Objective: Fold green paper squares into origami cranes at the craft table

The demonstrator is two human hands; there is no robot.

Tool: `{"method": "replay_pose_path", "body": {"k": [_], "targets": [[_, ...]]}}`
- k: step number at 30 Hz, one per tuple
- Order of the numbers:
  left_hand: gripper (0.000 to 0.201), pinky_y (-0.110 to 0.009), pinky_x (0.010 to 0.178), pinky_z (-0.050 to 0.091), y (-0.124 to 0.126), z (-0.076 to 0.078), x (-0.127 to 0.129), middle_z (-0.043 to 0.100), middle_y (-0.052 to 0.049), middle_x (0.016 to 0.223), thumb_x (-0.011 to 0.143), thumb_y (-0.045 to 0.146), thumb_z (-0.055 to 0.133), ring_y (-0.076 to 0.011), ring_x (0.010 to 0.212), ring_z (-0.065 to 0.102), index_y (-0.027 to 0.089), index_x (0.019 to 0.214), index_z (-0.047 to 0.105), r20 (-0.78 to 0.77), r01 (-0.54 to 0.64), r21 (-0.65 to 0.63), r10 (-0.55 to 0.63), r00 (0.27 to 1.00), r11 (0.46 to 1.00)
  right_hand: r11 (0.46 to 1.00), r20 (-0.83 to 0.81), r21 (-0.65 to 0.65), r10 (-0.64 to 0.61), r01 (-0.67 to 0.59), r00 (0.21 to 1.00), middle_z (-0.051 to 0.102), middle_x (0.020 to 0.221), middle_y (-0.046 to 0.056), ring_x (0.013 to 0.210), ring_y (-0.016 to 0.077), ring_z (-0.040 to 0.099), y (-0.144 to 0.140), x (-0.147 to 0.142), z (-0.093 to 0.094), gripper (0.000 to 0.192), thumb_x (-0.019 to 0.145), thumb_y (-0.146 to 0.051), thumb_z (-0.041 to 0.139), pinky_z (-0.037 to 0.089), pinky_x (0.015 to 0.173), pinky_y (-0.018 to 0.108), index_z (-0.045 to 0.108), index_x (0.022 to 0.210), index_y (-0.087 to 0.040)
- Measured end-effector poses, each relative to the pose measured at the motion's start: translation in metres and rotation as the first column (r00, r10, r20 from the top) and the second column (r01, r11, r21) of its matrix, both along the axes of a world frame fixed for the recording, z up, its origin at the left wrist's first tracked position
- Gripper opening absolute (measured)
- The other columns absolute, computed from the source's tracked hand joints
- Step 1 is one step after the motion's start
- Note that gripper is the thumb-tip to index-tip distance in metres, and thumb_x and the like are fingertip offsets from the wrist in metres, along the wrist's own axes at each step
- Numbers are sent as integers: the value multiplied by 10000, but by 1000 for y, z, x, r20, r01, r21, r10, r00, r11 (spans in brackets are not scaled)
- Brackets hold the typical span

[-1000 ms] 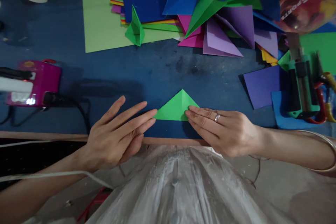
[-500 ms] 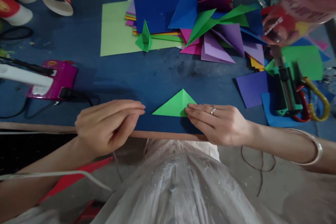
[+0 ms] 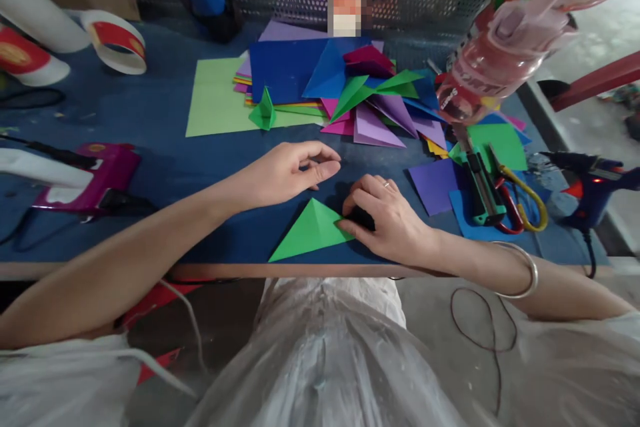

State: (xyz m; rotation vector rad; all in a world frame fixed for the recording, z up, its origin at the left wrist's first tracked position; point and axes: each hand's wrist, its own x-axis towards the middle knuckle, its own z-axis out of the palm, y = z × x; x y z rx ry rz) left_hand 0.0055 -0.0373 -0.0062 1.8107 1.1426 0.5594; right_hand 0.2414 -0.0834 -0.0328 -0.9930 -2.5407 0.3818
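Note:
A green paper (image 3: 313, 230), folded into a triangle with a crease down from its peak, lies near the table's front edge. My right hand (image 3: 387, 217) is at its right corner, fingers curled and thumb and fingertips closed on the paper's edge. Above the triangle hovers my left hand (image 3: 295, 172), fingers loosely bent and apart from the thumb, with nothing between them. A small folded green paper piece (image 3: 264, 110) stands farther back on a light green sheet (image 3: 210, 103).
Stacked and folded coloured papers (image 3: 285, 70) lie at the back. On the right are a cutter knife (image 3: 480, 187), scissors (image 3: 525, 197), a pink bottle (image 3: 493, 60) and a glue gun (image 3: 590, 187). A purple power box (image 3: 113, 177) and tape rolls (image 3: 117, 43) sit left.
My left hand has risen and moved right, above the paper, its fingers parting. My right hand has curled at the paper's corner, and the triangle has tilted. The view has tipped upward.

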Motion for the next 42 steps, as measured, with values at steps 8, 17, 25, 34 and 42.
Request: {"method": "replay_pose_path", "body": {"k": [8,17,25,34,42], "targets": [[598,-323,740,609,-2,-5,-4,751,-124,1074,920,686,608,-263,1006,715,139,1142,707,122,-53,28,50,991,998,998,26,52,20,-21,999,661,1232,155,1074,294,573,-5,-7,2,429,1034,-542,516,410,904,449,589,1205,-155],[688,-327,738,592,3,-13,-6,771,-138,1071,865,800,585,-262,971,731,149,1019,744,221,-111,29,102,970,993,994,-92,-36,101,-105,991,703,1047,102,981,239,631,5,-26,2,103,997,-291,608,475,816,368,587,1000,-190],[563,-281,689,613,15,-5,-18,779,-51,960,704,612,848,-205,857,735,172,1037,735,370,-14,-45,30,929,999,991,-345,28,-115,133,931,719,995,81,879,243,666,57,-39,5,142,902,-268,611,500,766,365,538,1012,-215],[459,-230,524,536,15,-13,-19,701,-20,636,617,559,909,-116,530,611,154,726,723,174,-53,-29,57,983,998,995,-463,-93,-78,39,883,708,922,38,816,204,687,51,-39,-9,494,894,-189,568,544,793,367,396,1356,-164],[498,-240,538,529,10,-15,-15,663,-7,623,640,595,888,-104,525,581,150,740,685,160,-78,-31,82,984,996,951,-480,-310,-151,-6,864,697,874,9,705,180,660,56,-34,-12,639,824,-223,696,519,677,310,420,1395,-145]]}}
